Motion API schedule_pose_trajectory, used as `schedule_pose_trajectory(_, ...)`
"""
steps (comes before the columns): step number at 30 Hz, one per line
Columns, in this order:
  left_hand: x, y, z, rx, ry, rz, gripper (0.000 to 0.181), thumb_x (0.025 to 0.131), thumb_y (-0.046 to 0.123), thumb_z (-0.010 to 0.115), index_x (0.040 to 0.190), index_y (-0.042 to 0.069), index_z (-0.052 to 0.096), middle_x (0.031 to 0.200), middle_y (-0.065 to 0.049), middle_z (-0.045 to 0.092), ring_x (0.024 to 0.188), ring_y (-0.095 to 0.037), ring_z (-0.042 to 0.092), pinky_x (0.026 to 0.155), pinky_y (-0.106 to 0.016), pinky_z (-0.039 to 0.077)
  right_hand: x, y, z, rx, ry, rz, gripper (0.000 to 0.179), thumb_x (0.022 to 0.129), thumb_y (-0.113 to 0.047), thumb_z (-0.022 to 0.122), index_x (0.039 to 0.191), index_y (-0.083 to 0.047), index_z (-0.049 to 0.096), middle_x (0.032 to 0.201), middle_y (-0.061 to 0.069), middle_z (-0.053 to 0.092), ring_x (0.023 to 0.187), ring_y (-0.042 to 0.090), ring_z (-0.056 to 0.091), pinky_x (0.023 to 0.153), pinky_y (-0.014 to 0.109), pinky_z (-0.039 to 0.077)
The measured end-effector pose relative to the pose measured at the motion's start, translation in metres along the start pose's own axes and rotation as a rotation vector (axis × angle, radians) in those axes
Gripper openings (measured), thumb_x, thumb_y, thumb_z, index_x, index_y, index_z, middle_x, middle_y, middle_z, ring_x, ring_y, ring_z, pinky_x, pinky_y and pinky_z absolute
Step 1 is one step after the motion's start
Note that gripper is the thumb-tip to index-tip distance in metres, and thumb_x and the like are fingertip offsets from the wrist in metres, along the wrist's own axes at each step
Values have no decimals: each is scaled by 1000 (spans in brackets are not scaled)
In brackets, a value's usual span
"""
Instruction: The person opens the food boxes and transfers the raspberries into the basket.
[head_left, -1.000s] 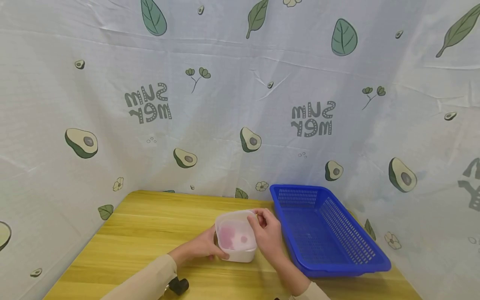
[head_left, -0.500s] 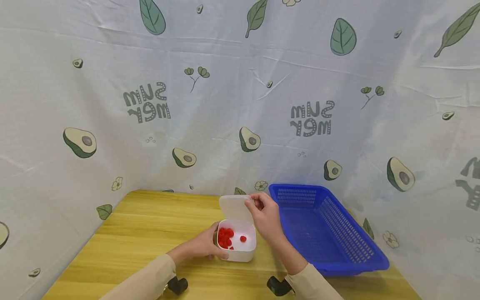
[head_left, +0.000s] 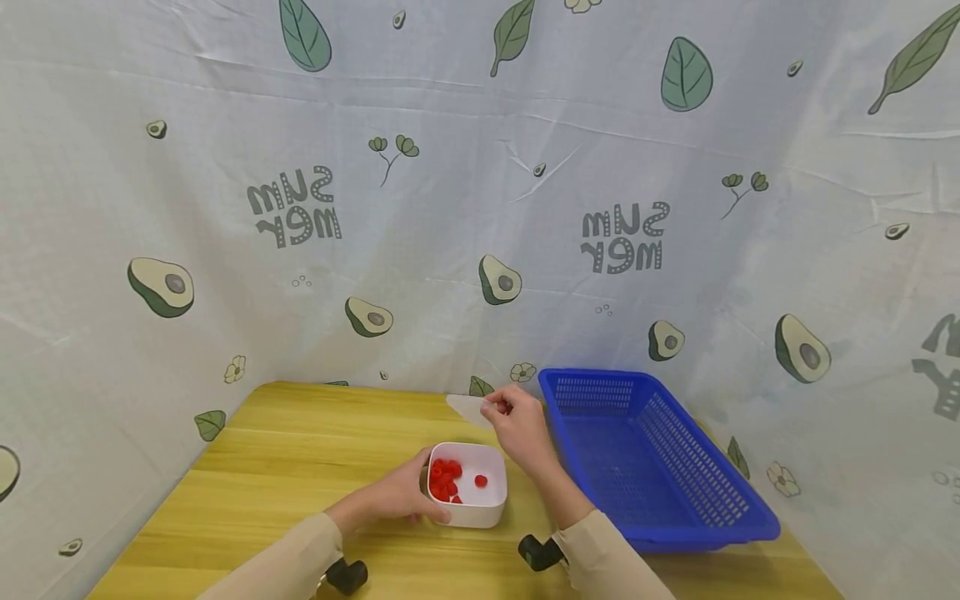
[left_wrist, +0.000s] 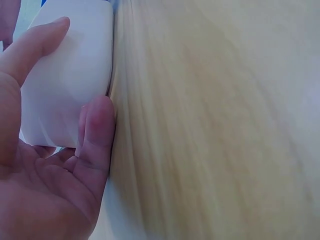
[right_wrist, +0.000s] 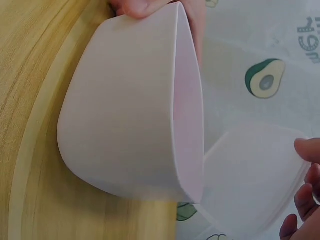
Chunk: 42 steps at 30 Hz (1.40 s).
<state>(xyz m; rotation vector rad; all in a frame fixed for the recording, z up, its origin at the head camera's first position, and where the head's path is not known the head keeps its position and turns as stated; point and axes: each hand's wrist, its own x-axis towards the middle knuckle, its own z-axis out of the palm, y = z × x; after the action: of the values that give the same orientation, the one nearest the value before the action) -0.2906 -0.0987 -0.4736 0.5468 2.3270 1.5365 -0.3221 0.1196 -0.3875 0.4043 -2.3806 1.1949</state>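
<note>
My left hand (head_left: 401, 493) grips the left side of a white, square-mouthed plastic box (head_left: 480, 515) on the table; in the left wrist view its thumb lies across the box wall (left_wrist: 75, 85). Inside the box, small red berries (head_left: 442, 477) resembling raspberries cluster at the left, with a single one apart at the right. Behind the box, my right hand (head_left: 522, 427) pinches a thin translucent lid (head_left: 467, 408) by its edge, off the box. The right wrist view has the lid (right_wrist: 245, 175) beyond the box's open rim, held between thumb and fingers.
A blue perforated plastic basket (head_left: 626, 533) stands to the right, close to my right forearm. The wooden table (head_left: 300, 450) ends at a hanging cloth (head_left: 420, 233) printed with avocados and leaves. Black wrist-mounted devices (head_left: 540, 552) sit near the sleeves.
The lid has come off the box: first over its mouth, then tilted up, now held apart behind it. The berries are uncovered. The box has shifted slightly left with my left hand.
</note>
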Motion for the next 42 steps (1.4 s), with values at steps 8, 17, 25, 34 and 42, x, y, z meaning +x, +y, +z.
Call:
schedule_pose_trajectory(8, -2, 2, -1, -9, -5, -9, 103, 73, 23, 90, 153, 9, 27, 135, -13, 49, 83, -22, 58, 53, -35, 52, 5, 7, 19, -242, -59, 95, 6, 85, -15, 79, 83, -14, 74, 73, -2, 55, 68, 17, 50, 63, 30, 40)
schedule_pose_trajectory(17, -3, 3, 0, -6, -15, -5, 103, 74, 23, 89, 155, 9, 26, 138, -13, 46, 88, -21, 57, 55, -34, 52, 9, 11, 29, -372, -131, 132, 5, 88, -18, 76, 85, -16, 79, 80, -3, 68, 79, 20, 62, 78, 41, 49)
schedule_pose_trajectory(25, 0, -2, 0, 4, -17, -12, 105, 74, 28, 90, 155, 10, 26, 139, -13, 46, 85, -22, 58, 55, -34, 53, 9, 16, 35, -384, -209, 178, 6, 89, -18, 76, 88, -15, 81, 92, 1, 77, 91, 27, 68, 86, 49, 50)
schedule_pose_trajectory(34, 0, -2, 0, 3, -17, -14, 106, 74, 28, 90, 155, 10, 25, 139, -13, 45, 86, -23, 58, 56, -35, 53, 11, 18, 39, -408, -209, 171, 8, 90, -18, 74, 91, -15, 81, 93, 2, 77, 96, 29, 69, 93, 52, 47)
schedule_pose_trajectory(42, -1, -1, 1, 11, -7, -22, 107, 74, 29, 90, 156, 10, 25, 140, -13, 45, 91, -24, 57, 59, -37, 54, 10, 21, 40, -391, -192, 160, 10, 90, -18, 71, 95, -16, 80, 83, -1, 71, 77, 20, 62, 76, 42, 48)
